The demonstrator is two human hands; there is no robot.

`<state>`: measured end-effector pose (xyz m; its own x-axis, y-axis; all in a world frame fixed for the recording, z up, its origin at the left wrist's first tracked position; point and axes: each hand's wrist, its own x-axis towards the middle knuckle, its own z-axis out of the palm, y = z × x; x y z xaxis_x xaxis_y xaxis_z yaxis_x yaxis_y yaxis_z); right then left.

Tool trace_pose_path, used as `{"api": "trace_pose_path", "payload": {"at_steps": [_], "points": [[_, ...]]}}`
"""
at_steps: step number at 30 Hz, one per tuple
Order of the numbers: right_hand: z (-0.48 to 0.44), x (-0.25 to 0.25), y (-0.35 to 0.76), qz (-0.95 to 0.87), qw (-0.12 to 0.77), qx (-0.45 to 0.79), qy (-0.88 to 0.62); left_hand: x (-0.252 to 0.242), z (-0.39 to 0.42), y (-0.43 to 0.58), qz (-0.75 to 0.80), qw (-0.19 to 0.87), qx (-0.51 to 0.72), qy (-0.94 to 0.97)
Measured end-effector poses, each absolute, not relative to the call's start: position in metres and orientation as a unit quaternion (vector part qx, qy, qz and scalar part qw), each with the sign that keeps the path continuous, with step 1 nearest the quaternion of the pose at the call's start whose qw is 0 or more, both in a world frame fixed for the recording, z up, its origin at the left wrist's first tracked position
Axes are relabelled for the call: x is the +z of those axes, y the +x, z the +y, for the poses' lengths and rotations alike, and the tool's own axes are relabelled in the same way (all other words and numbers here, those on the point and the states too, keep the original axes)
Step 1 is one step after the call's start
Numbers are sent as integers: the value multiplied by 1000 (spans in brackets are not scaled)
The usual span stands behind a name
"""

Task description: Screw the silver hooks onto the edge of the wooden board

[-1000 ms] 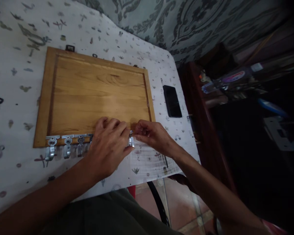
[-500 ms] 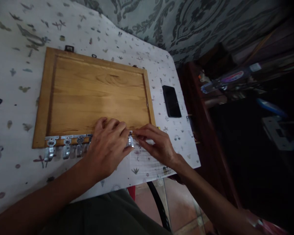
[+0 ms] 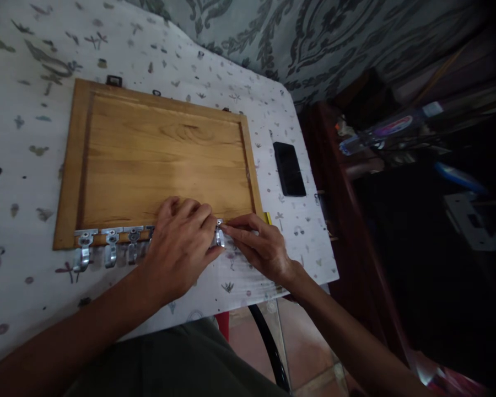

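White cloth (image 3: 20,300) lies under the board (image 3: 165,160). Left hand (image 3: 182,242) covers hooks (image 3: 111,252) on the board's near edge; right hand (image 3: 263,245) is beside them. Can't tell if either grips.

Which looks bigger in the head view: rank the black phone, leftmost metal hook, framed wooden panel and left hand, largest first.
1. Framed wooden panel
2. Left hand, though nearness to the camera may enlarge it
3. Black phone
4. Leftmost metal hook
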<state>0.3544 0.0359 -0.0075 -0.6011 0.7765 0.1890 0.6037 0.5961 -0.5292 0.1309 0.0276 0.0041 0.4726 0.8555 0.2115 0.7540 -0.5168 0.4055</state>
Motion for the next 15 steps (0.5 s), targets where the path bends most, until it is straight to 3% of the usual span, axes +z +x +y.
{"api": "trace_pose_path", "payload": {"at_steps": [15], "points": [[40, -9, 356, -889, 211, 169, -370, 5, 28, 131, 474, 123, 188, 851]]}}
